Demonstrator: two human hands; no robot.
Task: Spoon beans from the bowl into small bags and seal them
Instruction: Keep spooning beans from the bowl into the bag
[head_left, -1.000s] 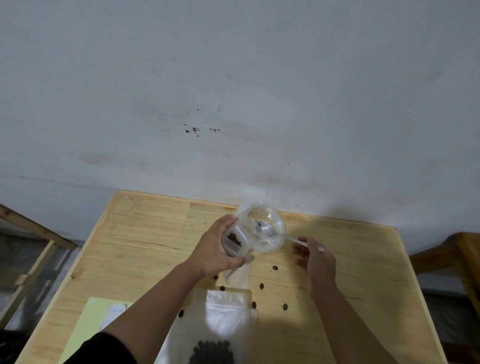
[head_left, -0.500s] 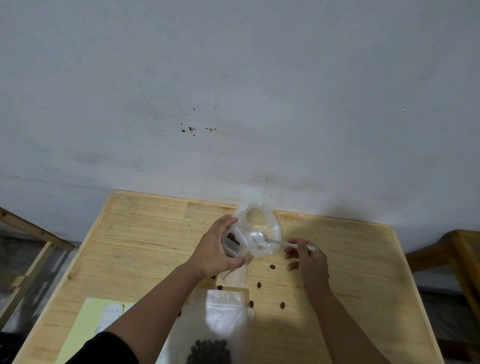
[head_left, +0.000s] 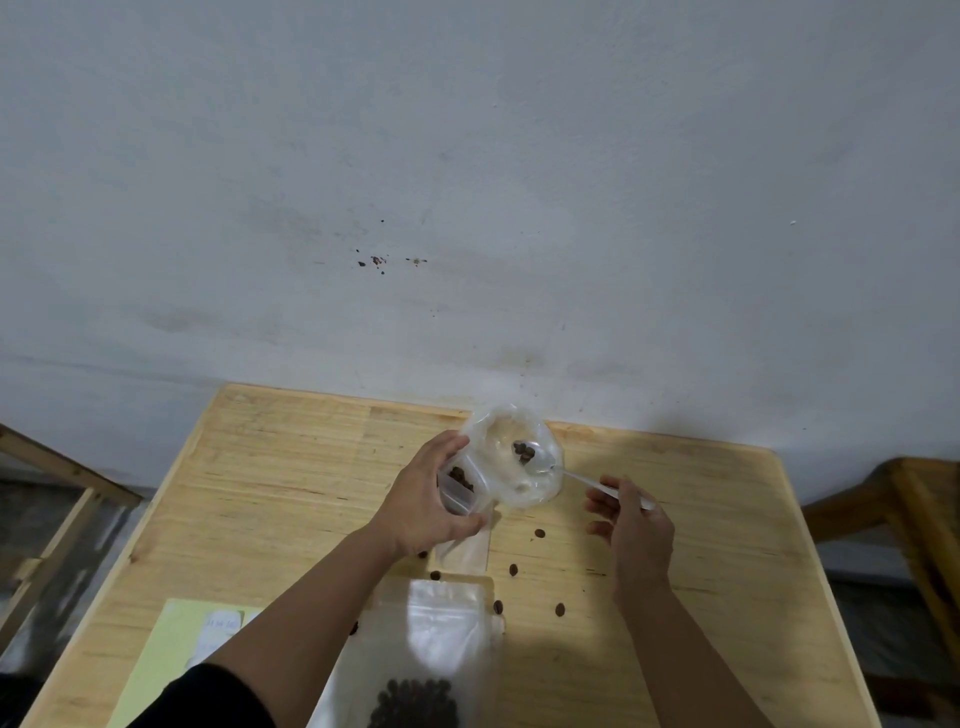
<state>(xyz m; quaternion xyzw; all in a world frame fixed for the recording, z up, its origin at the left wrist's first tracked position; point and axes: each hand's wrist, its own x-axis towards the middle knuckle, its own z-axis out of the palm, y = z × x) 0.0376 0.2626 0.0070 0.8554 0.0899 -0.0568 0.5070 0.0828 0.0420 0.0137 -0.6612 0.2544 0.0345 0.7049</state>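
A small bag (head_left: 460, 486) with a few beans inside is gripped by the left hand (head_left: 423, 501), whose fingers (head_left: 441, 447) and thumb are curled round it, its mouth held open toward the bowl (head_left: 519, 457). The clear bowl is seen at the far edge of the worktop (head_left: 291, 467), near the middle, just beside the bag; whether the two touch cannot be told. A spoon (head_left: 597, 480) is pinched by its handle in the right hand (head_left: 631, 525), the remaining fingers loosely spread. Its scoop is lowered into the bowl, where a small cluster of beans (head_left: 523, 451) is seen. Loose beans (head_left: 540, 533) are scattered on the worktop between the two forearms. A larger clear bag (head_left: 441, 639), with beans gathered at its bottom, is laid flat at the near edge. A yellow sheet (head_left: 176, 644) is placed toward the near left corner, partly covered by the left sleeve (head_left: 202, 701).
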